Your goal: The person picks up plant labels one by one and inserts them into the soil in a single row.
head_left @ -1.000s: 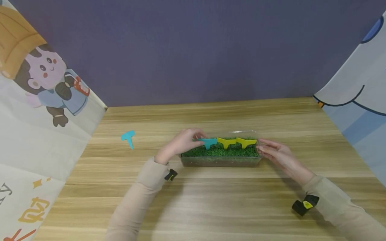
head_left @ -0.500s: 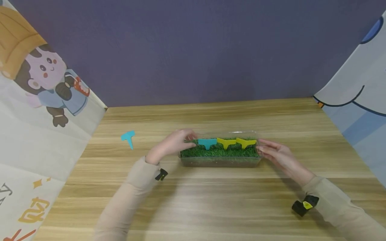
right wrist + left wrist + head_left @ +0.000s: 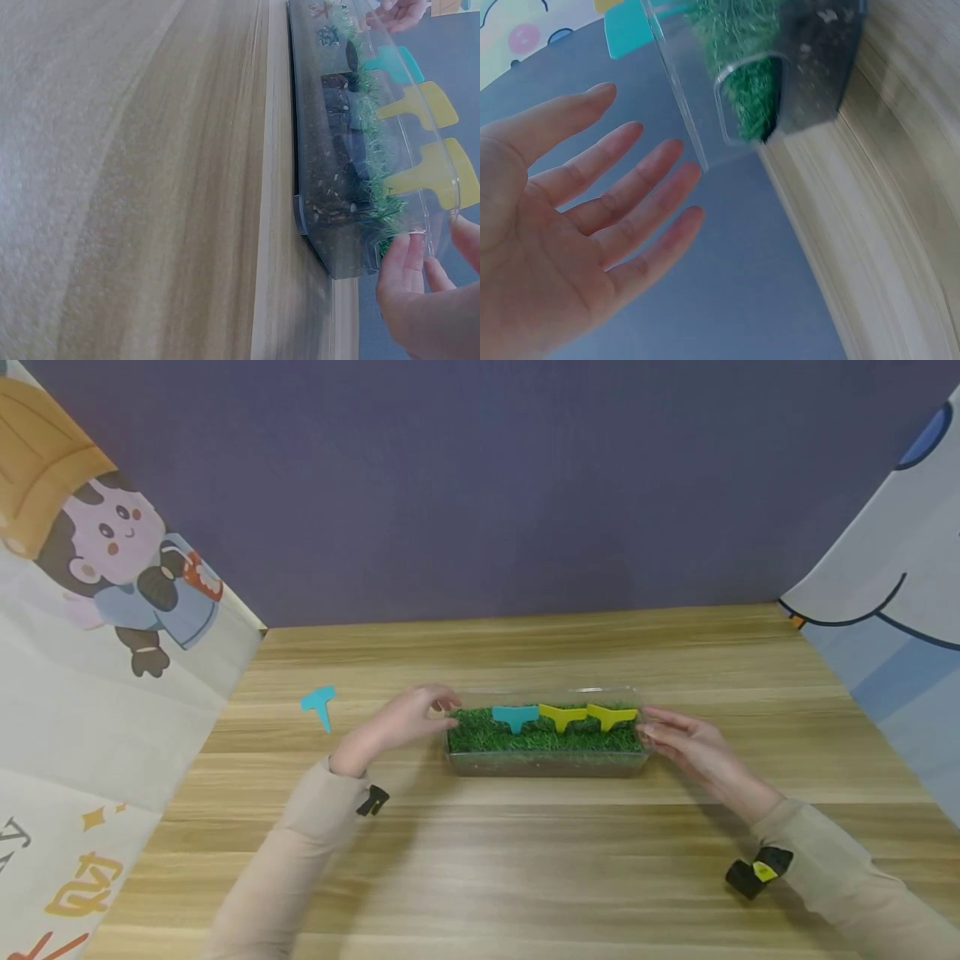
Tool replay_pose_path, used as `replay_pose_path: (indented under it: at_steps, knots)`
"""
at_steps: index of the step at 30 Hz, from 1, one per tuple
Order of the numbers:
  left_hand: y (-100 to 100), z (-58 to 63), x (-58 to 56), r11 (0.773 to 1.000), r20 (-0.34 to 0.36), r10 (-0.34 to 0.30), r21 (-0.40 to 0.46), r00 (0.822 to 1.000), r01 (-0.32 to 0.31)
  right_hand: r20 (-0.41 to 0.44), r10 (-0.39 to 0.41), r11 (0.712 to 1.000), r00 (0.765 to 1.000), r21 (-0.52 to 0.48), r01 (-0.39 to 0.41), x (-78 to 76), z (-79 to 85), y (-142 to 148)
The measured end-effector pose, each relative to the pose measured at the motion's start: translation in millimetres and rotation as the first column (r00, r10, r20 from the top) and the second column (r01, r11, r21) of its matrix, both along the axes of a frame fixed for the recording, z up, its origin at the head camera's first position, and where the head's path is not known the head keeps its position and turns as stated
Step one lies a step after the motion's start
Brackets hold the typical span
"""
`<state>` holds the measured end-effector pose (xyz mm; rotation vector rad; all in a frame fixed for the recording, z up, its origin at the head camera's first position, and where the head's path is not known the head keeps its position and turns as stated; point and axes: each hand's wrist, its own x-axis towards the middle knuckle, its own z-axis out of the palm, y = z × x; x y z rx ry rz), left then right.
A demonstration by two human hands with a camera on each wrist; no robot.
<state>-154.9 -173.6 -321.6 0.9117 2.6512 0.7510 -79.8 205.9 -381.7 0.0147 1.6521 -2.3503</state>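
A clear plastic planter box point(image 3: 547, 766) filled with green artificial grass point(image 3: 480, 742) stands on the wooden table. Upright in the grass are a blue T-shaped plant label point(image 3: 515, 717) and two yellow plant labels, a middle one point(image 3: 562, 716) and a right one point(image 3: 611, 716). My left hand point(image 3: 405, 720) is just off the box's left end; in the left wrist view its fingers point(image 3: 649, 172) are spread with nothing in them. At the other end, my right hand point(image 3: 693, 747) pinches the box's end wall between thumb and fingers point(image 3: 397, 274).
Another blue plant label point(image 3: 320, 703) lies flat on the table point(image 3: 540, 860) to the left. A dark purple panel point(image 3: 510, 485) stands behind the table, with printed cartoon sheets at the left and right sides.
My left hand has let go of the blue plant label in the grass and moved left, past the box's left end. The right hand has kept its hold.
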Motion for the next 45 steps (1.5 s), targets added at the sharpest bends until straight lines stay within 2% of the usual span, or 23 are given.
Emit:
replay_pose_path:
  at_steps: [8, 17, 20, 28, 33, 36, 40, 45]
  knots:
    - [-20, 1.7, 0.3, 0.999, -0.027, 0.045, -0.023, 0.999, -0.046, 0.031, -0.012, 1.0, 0.999, 0.007, 0.012, 0.6, 1.5, -1]
    - [-47, -3.1, -4.7, 0.993, 0.026, 0.113, -0.024, 0.993, -0.112, 0.056, -0.024, 1.0, 0.998, 0.019, 0.023, 0.1, 2.1, -1]
    - [-57, -7.3, -8.5, 0.989, 0.036, 0.146, -0.022, 0.989, -0.145, 0.057, -0.025, 0.999, 0.998, 0.025, 0.024, 0.1, 2.4, -1]
    - [-83, -23.1, -20.4, 0.976, 0.009, 0.215, -0.045, 0.977, -0.214, 0.042, -0.02, 1.0, 0.999, 0.019, 0.019, -0.1, 2.6, -1]
    - [-98, -31.1, -27.8, 0.967, 0.026, 0.254, -0.011, 0.967, -0.253, 0.022, -0.01, 1.0, 1.0, 0.007, 0.01, -0.2, 1.0, 0]
    - [-107, -35.5, -32.7, 0.96, 0.012, 0.281, 0.002, 0.96, -0.281, 0.009, -0.003, 1.0, 1.0, 0.011, 0.003, 0.0, 0.5, 0]
    - [-116, -40.1, -38.0, 0.95, -0.015, 0.313, -0.011, 0.95, -0.313, -0.01, 0.01, 1.0, 1.0, 0.006, -0.01, 0.0, -0.1, 1]
    - [-128, -42.6, -41.7, 0.941, -0.018, 0.336, -0.044, 0.942, -0.336, -0.006, 0.012, 1.0, 1.0, -0.014, -0.012, 0.0, -0.2, 1]
